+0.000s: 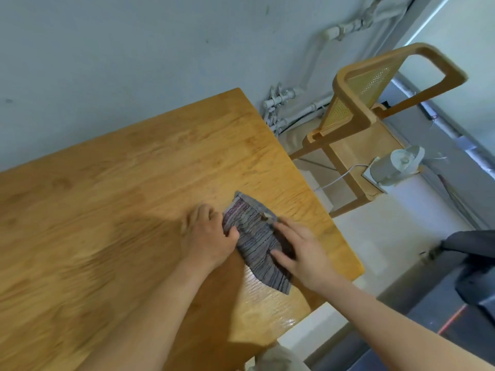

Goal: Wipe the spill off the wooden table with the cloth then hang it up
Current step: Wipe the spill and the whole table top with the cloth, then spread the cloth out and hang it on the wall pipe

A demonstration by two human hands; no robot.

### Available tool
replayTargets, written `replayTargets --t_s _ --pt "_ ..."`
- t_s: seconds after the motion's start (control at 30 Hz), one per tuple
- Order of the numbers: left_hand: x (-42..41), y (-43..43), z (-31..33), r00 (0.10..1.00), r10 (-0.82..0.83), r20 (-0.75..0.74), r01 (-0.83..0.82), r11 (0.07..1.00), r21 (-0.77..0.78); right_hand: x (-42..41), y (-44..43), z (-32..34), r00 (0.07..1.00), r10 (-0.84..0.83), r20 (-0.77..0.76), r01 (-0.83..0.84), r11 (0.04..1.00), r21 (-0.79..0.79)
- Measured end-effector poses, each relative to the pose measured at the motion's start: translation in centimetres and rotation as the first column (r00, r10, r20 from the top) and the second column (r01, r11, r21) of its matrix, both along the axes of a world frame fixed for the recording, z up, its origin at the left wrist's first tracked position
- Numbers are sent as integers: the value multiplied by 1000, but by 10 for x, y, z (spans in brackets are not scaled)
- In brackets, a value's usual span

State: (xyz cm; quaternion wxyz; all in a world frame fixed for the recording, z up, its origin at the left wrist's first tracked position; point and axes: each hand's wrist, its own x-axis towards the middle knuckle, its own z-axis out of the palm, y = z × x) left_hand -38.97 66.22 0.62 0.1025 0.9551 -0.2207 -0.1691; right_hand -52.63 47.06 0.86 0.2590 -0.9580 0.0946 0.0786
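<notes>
Cloth (254,245) (grey, striped, crumpled) lies on the wooden table (120,183), close to its right edge. We log the left hand (207,236) gripping the cloth's left side, fingers curled into the fabric. The right hand (302,253) rests on the right side, fingers straight and spread, holding nothing. Glossy patch (270,309) on the tabletop just below the cloth. Wooden chair (359,108) stands past the table's end.

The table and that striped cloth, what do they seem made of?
The table looks like wood with a smooth, slightly glossy finish: grain lines and a sheen near the edge show. The cloth seems a soft ribbed textile, grey with dark stripes: it creases and folds.
</notes>
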Motion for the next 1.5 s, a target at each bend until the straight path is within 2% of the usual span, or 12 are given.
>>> replayTargets --t_s 0.1,0.3,0.43,0.53,0.67,0.8,0.9,1.0,1.07,1.2,1.4,1.5 --pt "-10 23 6 999 40 -15 -38 993 110 -10 -10 10 961 -229 -158 241 969 59" --pt "-10 53 23 983 90 -158 -77 993 85 -4 -2 7 927 -196 -319 209 978 5" --pt "1 53 28 963 149 -227 -144 989 36 4 2 13 917 -259 -302 302 947 105" --pt "4 32 27 979 42 -197 -62 994 -94 3 3 15 871 -385 -305 461 854 241" --pt "10 11 18 967 -74 -243 64 997 -48 -2 1 14 828 -438 -350 545 775 320" --pt "22 14 21 975 -55 -215 57 998 3 -3 3 13 847 -411 -338 516 788 336" --pt "25 14 23 936 33 -352 -13 998 58 -2 2 14 803 -482 -352 592 713 375" --pt "22 6 30 819 124 -560 -167 986 -27 -3 -9 19 769 -506 -390 638 643 424" --pt "14 1 34 801 89 -592 -169 982 -81 -4 -20 24 762 -492 -421 647 595 476" --pt "5 2 43 814 39 -579 -192 960 -205 -6 -47 49 780 -500 -376 624 577 527" --pt "0 -38 85 857 -71 -510 -222 843 -491 -11 -115 98 884 -432 -179 459 728 509" --pt "3 -76 98 885 -37 -465 -269 774 -573 -9 -154 117 850 -518 -100 466 648 603"
